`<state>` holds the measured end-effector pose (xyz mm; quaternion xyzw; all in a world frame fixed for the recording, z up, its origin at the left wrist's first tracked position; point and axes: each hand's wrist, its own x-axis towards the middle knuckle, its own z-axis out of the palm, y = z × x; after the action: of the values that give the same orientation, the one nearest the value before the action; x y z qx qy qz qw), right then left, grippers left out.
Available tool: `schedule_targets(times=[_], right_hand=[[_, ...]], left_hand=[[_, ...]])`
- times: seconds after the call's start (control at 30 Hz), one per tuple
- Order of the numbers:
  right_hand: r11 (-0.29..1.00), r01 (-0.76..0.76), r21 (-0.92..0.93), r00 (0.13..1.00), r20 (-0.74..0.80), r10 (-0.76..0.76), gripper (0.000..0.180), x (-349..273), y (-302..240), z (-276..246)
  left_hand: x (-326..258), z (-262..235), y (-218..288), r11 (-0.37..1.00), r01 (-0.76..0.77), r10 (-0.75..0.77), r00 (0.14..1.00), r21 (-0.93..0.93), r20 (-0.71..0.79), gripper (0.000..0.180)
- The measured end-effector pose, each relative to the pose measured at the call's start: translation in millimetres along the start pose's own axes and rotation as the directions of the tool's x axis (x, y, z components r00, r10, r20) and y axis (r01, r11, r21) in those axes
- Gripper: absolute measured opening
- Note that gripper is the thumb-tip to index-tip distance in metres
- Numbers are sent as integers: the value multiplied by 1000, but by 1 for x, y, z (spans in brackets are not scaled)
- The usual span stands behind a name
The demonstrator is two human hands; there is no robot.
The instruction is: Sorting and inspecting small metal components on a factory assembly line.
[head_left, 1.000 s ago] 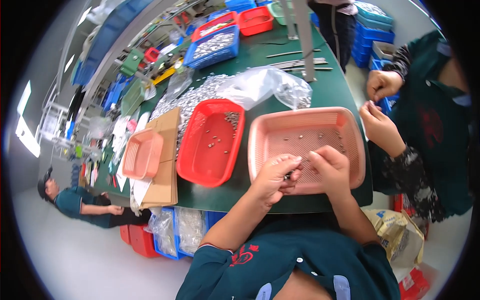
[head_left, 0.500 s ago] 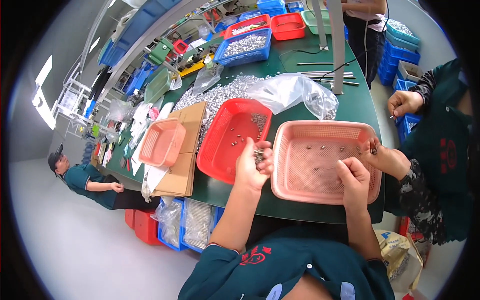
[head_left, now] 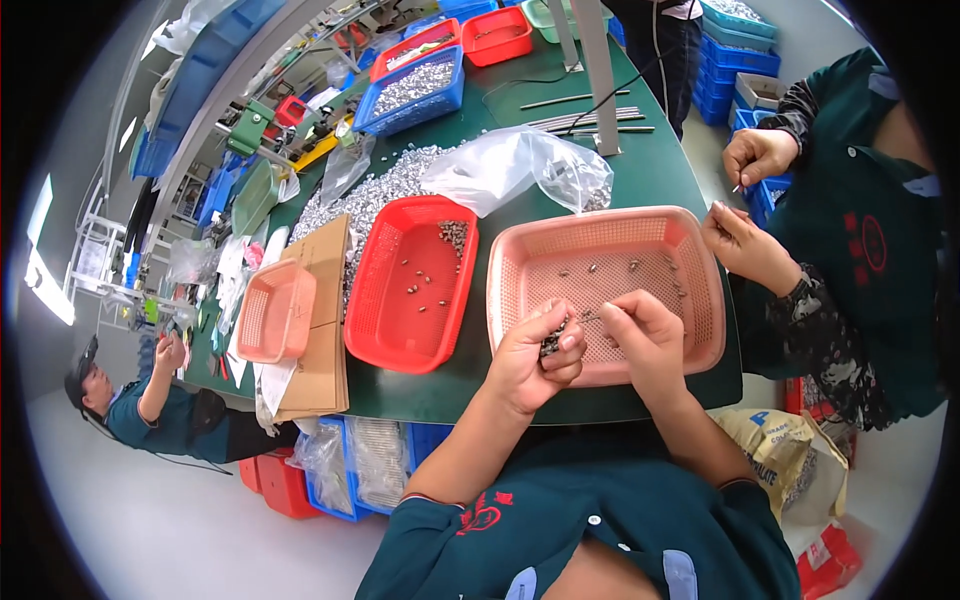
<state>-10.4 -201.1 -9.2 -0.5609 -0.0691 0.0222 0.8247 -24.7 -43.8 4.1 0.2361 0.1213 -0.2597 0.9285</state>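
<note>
Parts (head_left: 549,345), small and metallic, lie in the red basket (head_left: 395,325), in the left hand (head_left: 525,370) and on the bottom of the pink tray (head_left: 600,238).

At the far left, a capped co-worker (head_left: 165,425) in dark green has one hand raised. On the green table (head_left: 660,185), a small basket (head_left: 275,312), also pink, rests on cardboard (head_left: 325,350). Blue bins (head_left: 428,438) stand below the near edge. Behind the cardboard and the red basket spreads a silver heap (head_left: 400,172). In the red basket, parts are bunched toward the far right corner, with a few loose near the middle. Beyond the heap, a blue tray (head_left: 420,108) is full of silvery pieces. Right of the heap lies a clear bag (head_left: 485,165).

Over the near left of the pink tray, the left hand is curled around a handful of parts. Single parts lie scattered across the tray's perforated bottom. Farther back are rods (head_left: 590,118), beside a post (head_left: 602,95).

Over the tray's near right, the right hand (head_left: 648,338) has thumb and forefinger brought together, close to the left; whether they pinch a part, I cannot tell. A second co-worker (head_left: 840,270) has one hand near the tray's right side. A sack (head_left: 785,455) stands at lower right.
</note>
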Motion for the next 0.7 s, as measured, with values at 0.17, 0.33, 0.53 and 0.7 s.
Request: schedule_targets(times=[0.17, 0.33, 0.53, 0.7], right_hand=[[931, 229, -285, 973, 72, -217, 4, -1, -1, -2], [681, 524, -512, 837, 159, -524, 7, 1, -4, -2], [670, 505, -544, 839, 126, -530, 8, 3, -13, -2], [662, 523, -537, 839, 187, -511, 8, 7, -19, -3]], left_hand=[[2, -2, -8, 995, 15, -16, 1000, -97, -15, 16], [2, 0, -11, 998, -13, 11, 1000, -68, -20, 16], [7, -1, -12, 997, -82, 81, 996, 0, -42, 9], [6, 3, -12, 991, -118, 124, 989, 67, -84, 7]])
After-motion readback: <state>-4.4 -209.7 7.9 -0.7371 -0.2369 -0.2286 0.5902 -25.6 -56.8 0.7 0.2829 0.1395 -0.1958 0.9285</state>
